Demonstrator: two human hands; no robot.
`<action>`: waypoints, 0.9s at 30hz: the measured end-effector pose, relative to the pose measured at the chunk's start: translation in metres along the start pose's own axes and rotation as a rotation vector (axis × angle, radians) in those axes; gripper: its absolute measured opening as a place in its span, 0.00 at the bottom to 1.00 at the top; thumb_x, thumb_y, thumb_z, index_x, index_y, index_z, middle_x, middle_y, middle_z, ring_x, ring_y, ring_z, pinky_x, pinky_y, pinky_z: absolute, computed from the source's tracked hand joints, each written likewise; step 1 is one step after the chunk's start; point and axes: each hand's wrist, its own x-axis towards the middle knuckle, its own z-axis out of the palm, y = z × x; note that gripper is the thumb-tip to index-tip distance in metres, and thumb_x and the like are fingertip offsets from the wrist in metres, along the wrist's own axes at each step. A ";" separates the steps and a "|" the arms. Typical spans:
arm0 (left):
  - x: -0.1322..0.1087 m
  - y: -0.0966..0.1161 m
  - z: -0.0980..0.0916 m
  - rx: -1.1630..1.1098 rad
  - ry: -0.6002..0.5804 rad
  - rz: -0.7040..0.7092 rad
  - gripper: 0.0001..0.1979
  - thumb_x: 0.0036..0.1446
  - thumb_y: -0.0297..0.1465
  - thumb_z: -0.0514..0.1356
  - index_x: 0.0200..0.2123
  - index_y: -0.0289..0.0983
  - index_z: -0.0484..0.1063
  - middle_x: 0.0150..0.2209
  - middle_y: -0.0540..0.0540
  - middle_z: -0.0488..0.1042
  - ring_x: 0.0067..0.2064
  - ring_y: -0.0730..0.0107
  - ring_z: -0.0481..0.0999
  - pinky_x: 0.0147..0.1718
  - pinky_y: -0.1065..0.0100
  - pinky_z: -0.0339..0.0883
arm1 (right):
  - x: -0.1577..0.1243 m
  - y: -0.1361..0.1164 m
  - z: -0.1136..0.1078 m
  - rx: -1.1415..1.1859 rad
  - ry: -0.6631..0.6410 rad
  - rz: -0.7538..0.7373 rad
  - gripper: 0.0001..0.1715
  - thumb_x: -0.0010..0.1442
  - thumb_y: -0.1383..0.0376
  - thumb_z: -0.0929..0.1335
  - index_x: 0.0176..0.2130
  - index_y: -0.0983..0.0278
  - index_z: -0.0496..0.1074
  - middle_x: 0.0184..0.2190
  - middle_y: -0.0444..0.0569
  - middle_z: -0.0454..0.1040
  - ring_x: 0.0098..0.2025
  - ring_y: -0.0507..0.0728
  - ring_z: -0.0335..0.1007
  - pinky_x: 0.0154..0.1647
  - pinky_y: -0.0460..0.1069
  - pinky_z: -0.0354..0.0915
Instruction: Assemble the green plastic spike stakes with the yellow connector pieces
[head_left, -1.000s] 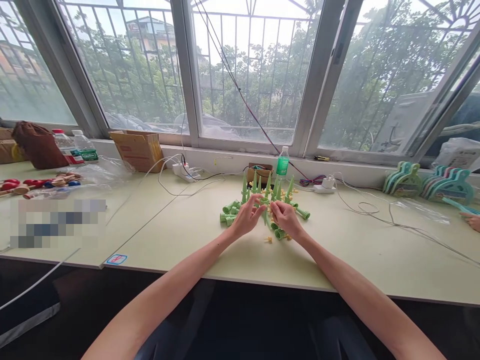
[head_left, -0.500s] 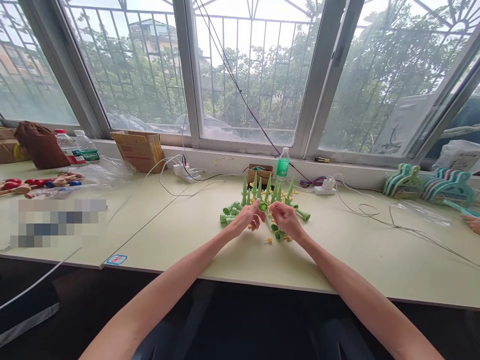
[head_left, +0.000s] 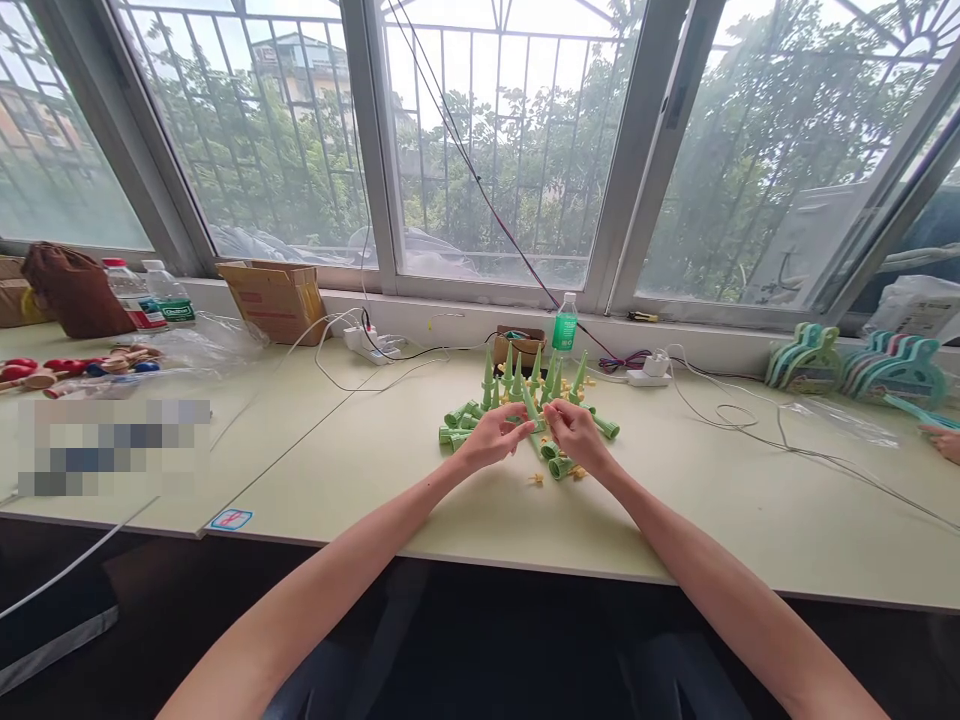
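An open cardboard box (head_left: pixel 274 308) stands below the windows (head_left: pixel 491 180); two bottles (head_left: pixel 135 298) sit beside a brown bag (head_left: pixel 79 292).

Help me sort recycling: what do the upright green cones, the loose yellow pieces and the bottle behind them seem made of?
Green cones: probably moulded plastic, satin, judging by matching shapes and even colour.
Yellow pieces: likely plastic, from even colour; too small to judge finish.
Bottle: likely plastic, glossy, see-through above its label; glass not excluded.
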 end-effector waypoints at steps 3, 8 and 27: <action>0.000 -0.002 0.003 0.085 0.083 0.101 0.18 0.55 0.44 0.61 0.42 0.36 0.69 0.37 0.45 0.70 0.23 0.80 0.64 0.21 0.74 0.62 | 0.001 -0.001 -0.001 -0.031 -0.001 -0.005 0.26 0.64 0.48 0.59 0.23 0.61 0.56 0.15 0.40 0.57 0.19 0.49 0.52 0.21 0.46 0.50; 0.003 -0.009 0.004 0.181 0.107 0.183 0.16 0.58 0.42 0.59 0.44 0.38 0.70 0.43 0.43 0.66 0.26 0.78 0.65 0.21 0.74 0.63 | 0.001 0.000 0.001 -0.043 0.012 -0.003 0.27 0.64 0.47 0.59 0.22 0.61 0.54 0.16 0.41 0.57 0.19 0.50 0.52 0.20 0.46 0.50; 0.009 -0.003 0.004 -0.213 0.091 -0.120 0.24 0.58 0.52 0.54 0.42 0.36 0.62 0.25 0.51 0.69 0.14 0.79 0.63 0.11 0.75 0.54 | 0.001 0.004 0.006 -0.058 0.071 -0.038 0.23 0.64 0.49 0.61 0.26 0.63 0.62 0.18 0.41 0.59 0.21 0.50 0.52 0.22 0.46 0.51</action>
